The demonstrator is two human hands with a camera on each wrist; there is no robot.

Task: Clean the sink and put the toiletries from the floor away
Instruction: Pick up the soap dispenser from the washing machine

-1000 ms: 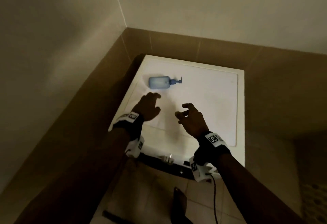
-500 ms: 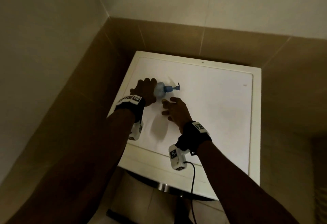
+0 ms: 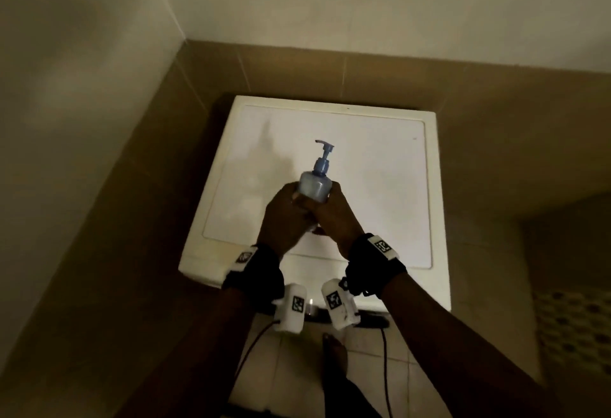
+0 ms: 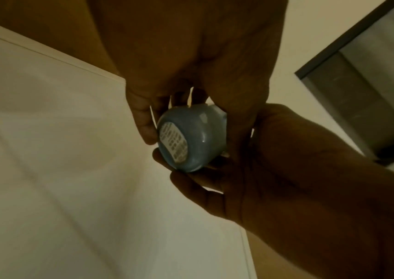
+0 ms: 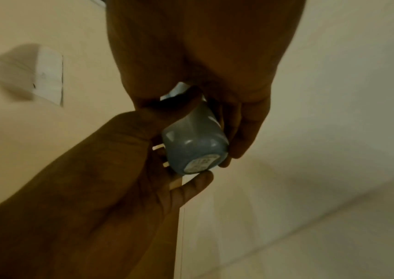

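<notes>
A pale blue pump bottle (image 3: 315,186) with a darker blue pump head stands upright in the air above the white appliance top (image 3: 380,193). My left hand (image 3: 285,216) wraps its lower body from the left. My right hand (image 3: 334,216) holds it from the right, so only the bottle's shoulder and pump show from above. In the left wrist view the bottle's round base (image 4: 186,141) with a white label faces the camera between both hands. The right wrist view shows the same bottle (image 5: 195,145) from below, fingers curled around it.
The white appliance stands in a corner between brown tiled walls (image 3: 347,74). Its top is bare except for a small dark speck (image 3: 414,137) at the back right. Beige floor tiles (image 3: 297,368) lie in front, with my foot (image 3: 334,351) on them. A wall switch plate (image 5: 47,77) shows in the right wrist view.
The bottle lay on its side at the appliance top's left. My left hand took it, the right joined, and both have raised it upright toward the front middle.
</notes>
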